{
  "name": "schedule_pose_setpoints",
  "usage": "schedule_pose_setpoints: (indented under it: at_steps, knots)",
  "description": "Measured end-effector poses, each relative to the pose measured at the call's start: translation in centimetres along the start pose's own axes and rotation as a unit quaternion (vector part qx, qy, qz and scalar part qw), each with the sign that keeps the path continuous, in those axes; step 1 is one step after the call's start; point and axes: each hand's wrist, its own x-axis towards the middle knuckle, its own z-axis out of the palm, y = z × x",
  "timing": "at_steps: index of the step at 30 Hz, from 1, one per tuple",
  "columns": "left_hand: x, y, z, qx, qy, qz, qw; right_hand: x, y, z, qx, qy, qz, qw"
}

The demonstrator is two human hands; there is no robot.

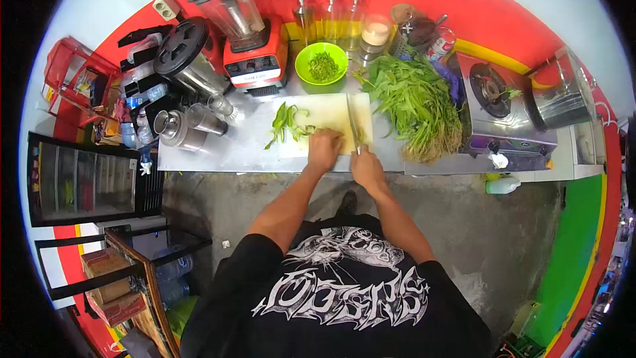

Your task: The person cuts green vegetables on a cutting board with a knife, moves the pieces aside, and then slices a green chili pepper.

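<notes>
My right hand (368,169) grips a knife (352,116), its blade pointing away from me over the right part of a white cutting board (324,107). My left hand (324,149) rests on the board left of the blade, fingers curled down; what lies under them is hidden. Long green vegetable pieces (283,123) are spread at the board's left side, some reaching past its edge. Behind the board stands a bright green bowl (304,73) holding small chopped green bits (323,66). To the right lies a big bunch of leafy greens (414,103), roots toward me.
A red blender (255,63), a steel jug (173,129) and glasses (205,119) stand at the left. Pump bottles (331,16) line the back wall. A gas stove (493,103) with a large pot (563,96) is at the right. The metal counter's front edge runs before me.
</notes>
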Motion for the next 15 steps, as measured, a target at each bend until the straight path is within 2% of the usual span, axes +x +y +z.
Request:
schedule_pose_setpoints:
  at_steps: [1, 3, 5, 6, 9, 12, 15]
  knots:
    - [-0.3, -0.1, -0.2, -0.012, 0.027, 0.004, 1.000, -0.4, -0.1, 0.0, 0.010, 0.003, -0.017, 1.000]
    - [-0.8, -0.4, -0.8, -0.028, 0.006, -0.019, 0.999, -0.9, -0.4, -0.2, -0.005, -0.004, -0.025, 1.000]
    - [-1.3, -0.4, -1.4, 0.003, 0.068, -0.060, 0.996, -0.8, -0.9, -0.4, 0.016, 0.002, -0.052, 0.999]
    - [-1.3, -0.9, -1.4, -0.001, 0.080, -0.059, 0.995, -0.6, -1.2, -0.2, -0.021, -0.014, -0.038, 0.999]
    - [-1.9, -1.8, -1.1, -0.005, 0.042, -0.101, 0.994, -0.4, -1.4, 0.2, -0.010, -0.002, -0.051, 0.999]
    - [-1.8, -2.4, -1.1, -0.007, 0.023, -0.108, 0.994, -0.3, -1.6, 0.9, -0.029, 0.012, -0.067, 0.997]
    - [-1.6, -2.4, -1.1, -0.011, 0.007, -0.129, 0.992, -0.7, -2.7, 0.3, -0.020, 0.013, -0.052, 0.998]
